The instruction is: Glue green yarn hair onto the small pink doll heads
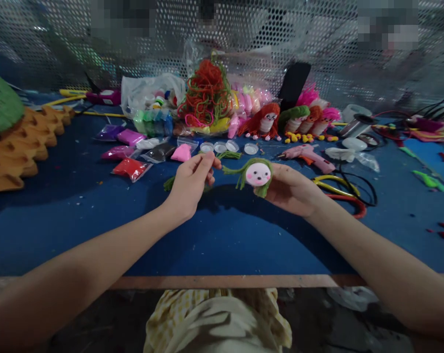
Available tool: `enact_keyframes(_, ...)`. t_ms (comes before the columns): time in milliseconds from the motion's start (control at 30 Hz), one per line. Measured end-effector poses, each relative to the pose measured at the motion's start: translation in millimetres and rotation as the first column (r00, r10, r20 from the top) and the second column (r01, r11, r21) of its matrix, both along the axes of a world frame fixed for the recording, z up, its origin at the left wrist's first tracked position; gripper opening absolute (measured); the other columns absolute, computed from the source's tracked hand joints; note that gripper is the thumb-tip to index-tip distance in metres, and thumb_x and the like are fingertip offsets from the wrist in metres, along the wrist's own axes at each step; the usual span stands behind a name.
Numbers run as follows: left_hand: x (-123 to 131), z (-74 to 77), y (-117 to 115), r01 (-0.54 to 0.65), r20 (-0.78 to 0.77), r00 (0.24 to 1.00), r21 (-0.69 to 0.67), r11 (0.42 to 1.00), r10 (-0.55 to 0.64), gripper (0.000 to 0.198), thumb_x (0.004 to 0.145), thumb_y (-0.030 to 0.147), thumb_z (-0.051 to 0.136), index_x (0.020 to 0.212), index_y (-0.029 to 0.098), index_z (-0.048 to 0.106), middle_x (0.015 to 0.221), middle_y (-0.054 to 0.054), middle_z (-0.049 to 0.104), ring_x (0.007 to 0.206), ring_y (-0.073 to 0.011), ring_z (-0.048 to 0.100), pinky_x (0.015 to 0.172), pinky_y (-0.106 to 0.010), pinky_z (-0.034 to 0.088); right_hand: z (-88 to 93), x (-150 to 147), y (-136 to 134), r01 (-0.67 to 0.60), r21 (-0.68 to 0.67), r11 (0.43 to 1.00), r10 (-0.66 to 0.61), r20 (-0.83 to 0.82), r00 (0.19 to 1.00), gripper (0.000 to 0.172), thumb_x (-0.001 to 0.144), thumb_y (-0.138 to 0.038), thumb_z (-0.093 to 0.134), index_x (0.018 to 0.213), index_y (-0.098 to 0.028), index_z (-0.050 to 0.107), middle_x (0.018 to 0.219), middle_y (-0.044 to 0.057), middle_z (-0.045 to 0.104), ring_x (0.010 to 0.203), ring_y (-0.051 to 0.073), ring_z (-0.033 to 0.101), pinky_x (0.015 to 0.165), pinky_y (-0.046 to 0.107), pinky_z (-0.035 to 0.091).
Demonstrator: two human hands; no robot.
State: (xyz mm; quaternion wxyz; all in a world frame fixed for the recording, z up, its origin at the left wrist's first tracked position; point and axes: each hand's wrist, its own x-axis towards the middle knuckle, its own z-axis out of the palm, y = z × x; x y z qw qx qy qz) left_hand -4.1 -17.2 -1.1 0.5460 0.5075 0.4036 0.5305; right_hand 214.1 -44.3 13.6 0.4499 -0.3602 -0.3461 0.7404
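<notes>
My right hand (293,189) holds a small doll head (258,174) with a pale pink face, rosy cheeks and green yarn hair, face toward me. A strand of that green yarn (231,170) stretches left from the head. My left hand (190,181) pinches the strand's end between thumb and fingers, level with the head and a short way to its left. Both hands hover just above the blue table (78,215).
Behind the hands lie a pink glue gun (308,154), several white lids (220,146), bags of coloured clay (132,168), a tangle of red and green yarn (206,95) and finished yarn-haired dolls (266,120). Looped cords (349,189) lie at right, orange foam shapes (19,142) at left.
</notes>
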Motion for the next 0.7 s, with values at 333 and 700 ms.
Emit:
enact_keyframes(333, 2.5, 19.9, -4.6, 0.123, 0.34, 0.937, -0.11, 0.986, -0.079, 0.013, 0.075, 0.024, 0.071, 0.073, 0.018, 0.06, 0.075, 0.002, 0.054, 0.058, -0.005, 0.044, 0.053, -0.017, 0.041, 4.2, 0.8, -3.0, -0.025, 0.0, 1.0, 0.025, -0.007, 1.0, 0.034, 0.062, -0.035, 0.092, 0.089, -0.022, 0.075, 0.077, -0.002, 0.075, 0.065, 0.009, 0.067, 0.062, 0.018, 0.058)
enact_keyframes(700, 8.4, 10.3, -16.5, 0.388, 0.176, 0.916, -0.155, 0.909, -0.361, 0.037, 0.068, 0.042, 0.088, 0.084, 0.017, 0.066, 0.079, 0.002, 0.061, 0.067, -0.0074, 0.056, 0.062, -0.021, 0.05, 1.7, -2.2, -4.7, -0.078, 0.029, 0.997, 0.076, 0.041, 0.996, 0.036, 0.065, -0.038, 0.09, 0.094, -0.022, 0.076, 0.08, 0.0, 0.074, 0.067, 0.01, 0.065, 0.064, 0.019, 0.056)
